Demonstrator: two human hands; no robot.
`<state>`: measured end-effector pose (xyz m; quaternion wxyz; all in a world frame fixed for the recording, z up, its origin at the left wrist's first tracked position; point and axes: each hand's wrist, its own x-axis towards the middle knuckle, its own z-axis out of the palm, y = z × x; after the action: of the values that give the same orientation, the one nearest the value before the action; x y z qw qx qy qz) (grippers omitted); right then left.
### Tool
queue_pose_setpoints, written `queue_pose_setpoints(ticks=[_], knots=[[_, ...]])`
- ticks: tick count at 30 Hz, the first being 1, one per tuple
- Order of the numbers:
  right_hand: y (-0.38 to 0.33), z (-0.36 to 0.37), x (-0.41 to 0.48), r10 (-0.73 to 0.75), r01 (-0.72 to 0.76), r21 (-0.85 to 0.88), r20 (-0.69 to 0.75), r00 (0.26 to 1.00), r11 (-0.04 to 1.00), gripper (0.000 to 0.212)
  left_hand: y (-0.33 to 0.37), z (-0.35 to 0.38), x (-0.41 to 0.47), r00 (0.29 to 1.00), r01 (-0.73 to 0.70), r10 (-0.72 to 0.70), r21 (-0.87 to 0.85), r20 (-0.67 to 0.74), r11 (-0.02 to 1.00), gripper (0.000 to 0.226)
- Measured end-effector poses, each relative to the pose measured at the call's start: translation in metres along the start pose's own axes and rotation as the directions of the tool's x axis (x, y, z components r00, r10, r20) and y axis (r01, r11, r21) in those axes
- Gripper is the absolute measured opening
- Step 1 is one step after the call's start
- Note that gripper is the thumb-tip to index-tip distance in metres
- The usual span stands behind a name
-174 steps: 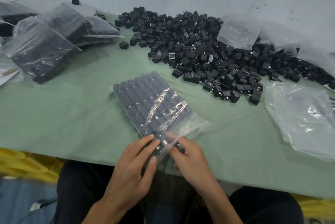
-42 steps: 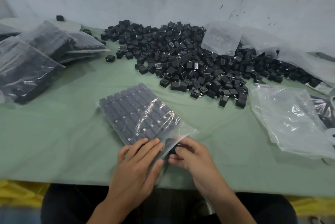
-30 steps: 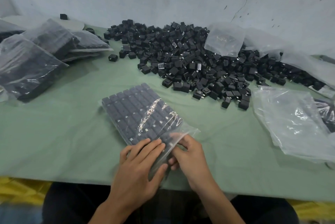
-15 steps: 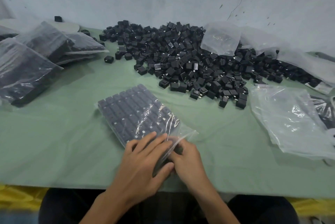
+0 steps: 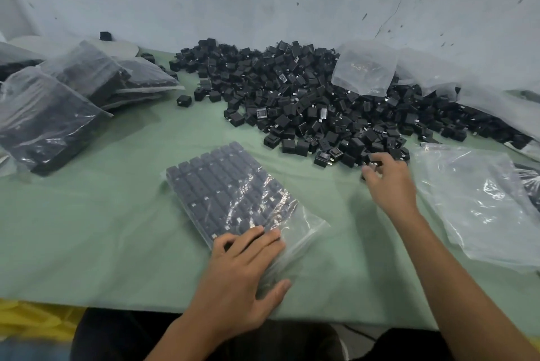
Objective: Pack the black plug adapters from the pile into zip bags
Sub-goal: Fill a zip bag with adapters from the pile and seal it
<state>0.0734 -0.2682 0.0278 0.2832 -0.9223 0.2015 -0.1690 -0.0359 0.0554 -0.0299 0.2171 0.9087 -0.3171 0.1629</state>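
Filled bags (image 5: 43, 115): stacked far left on the green table (image 5: 87, 229), dark contents.
Zip bag (image 5: 304, 226): centre, lying flat, packed with neat rows of black plug adapters (image 5: 216, 185), mouth toward the person.
Left hand (image 5: 242, 278): fingers straight, pressing flat on the bag's near end.
Pile (image 5: 306, 103): loose adapters heaped against the wall, centre to right.
Right hand (image 5: 388, 182): fingers curled at the pile's near edge; blurred, so cannot tell whether it grips one.
Empty clear bags (image 5: 479, 200): crumpled, far right.
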Motion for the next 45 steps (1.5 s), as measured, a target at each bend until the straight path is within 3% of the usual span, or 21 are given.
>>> queue_pose_setpoints(ticks=[2, 6, 8, 14, 21, 26, 32, 41, 45], knots=[[0.004, 0.009, 0.02, 0.072, -0.068, -0.07, 0.051, 0.996, 0.995, 0.041, 0.0, 0.0, -0.001, 1.0, -0.002, 0.002, 0.003, -0.001, 1.0, 0.053], [0.009, 0.017, 0.026, 0.111, -0.106, -0.064, 0.084, 0.99, 0.992, 0.02, 0.001, -0.002, 0.0, 1.0, -0.006, 0.006, 0.007, -0.012, 1.0, 0.053], [0.008, 0.013, 0.019, 0.135, -0.133, -0.018, 0.117, 0.984, 0.991, 0.021, 0.001, -0.003, 0.0, 1.0, -0.003, 0.003, 0.012, -0.016, 1.0, 0.052], [-0.003, -0.023, -0.059, 0.131, -0.234, 0.394, 0.271, 0.953, 0.889, 0.033, 0.0, 0.0, 0.0, 0.999, -0.013, 0.014, 0.003, -0.046, 1.0, 0.049], [-0.019, -0.013, -0.164, -0.059, -0.29, 0.558, 0.524, 0.849, 0.777, 0.017, -0.001, 0.006, 0.004, 0.993, 0.014, -0.014, 0.004, -0.114, 1.0, 0.04], [-0.038, 0.018, -0.18, -0.018, -0.29, 0.589, 0.46, 0.888, 0.754, 0.023, 0.008, 0.007, 0.008, 0.969, 0.127, -0.148, -0.111, -0.2, 0.986, 0.027], [-0.053, 0.041, -0.177, -0.048, -0.082, 0.534, 0.224, 0.973, 0.842, 0.017, 0.013, 0.004, 0.01, 0.964, 0.152, -0.178, -0.138, -0.199, 0.979, 0.03], [-0.061, 0.052, -0.172, -0.082, -0.038, 0.489, 0.221, 0.972, 0.871, 0.027, 0.01, 0.007, 0.008, 0.969, 0.127, -0.152, -0.14, -0.192, 0.982, 0.029], [-0.06, 0.053, -0.172, -0.124, 0.027, 0.384, 0.232, 0.965, 0.923, 0.031, 0.007, 0.002, 0.014, 0.984, 0.089, -0.1, -0.08, -0.144, 0.993, 0.031]])
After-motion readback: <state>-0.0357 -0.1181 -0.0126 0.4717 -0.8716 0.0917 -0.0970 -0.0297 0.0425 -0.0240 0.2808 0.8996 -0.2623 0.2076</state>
